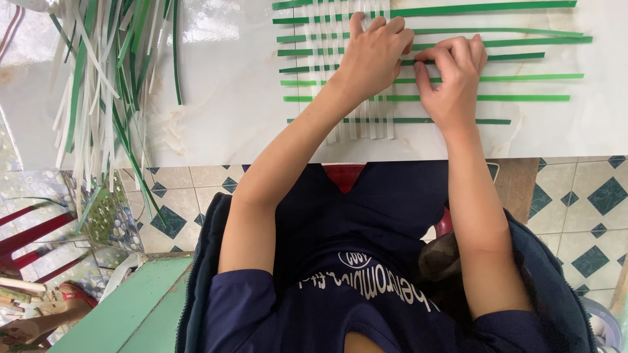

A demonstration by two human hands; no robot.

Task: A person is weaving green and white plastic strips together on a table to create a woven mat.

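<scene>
A flat weave of green strips (523, 77) running sideways and white strips (373, 124) running towards me lies on a glossy white tabletop (229, 98). My left hand (374, 53) rests palm-down on the woven patch, fingers pressing the crossing strips. Just to its right, my right hand (451, 75) pinches one green strip (517, 57) between thumb and fingers, at the edge of the woven part. The strips under both hands are hidden.
A loose bundle of green and white strips (98, 85) hangs over the table's left edge. Below are a tiled floor (582, 209) with dark diamonds, a green bench (131, 314) at lower left, and red slats (26, 235).
</scene>
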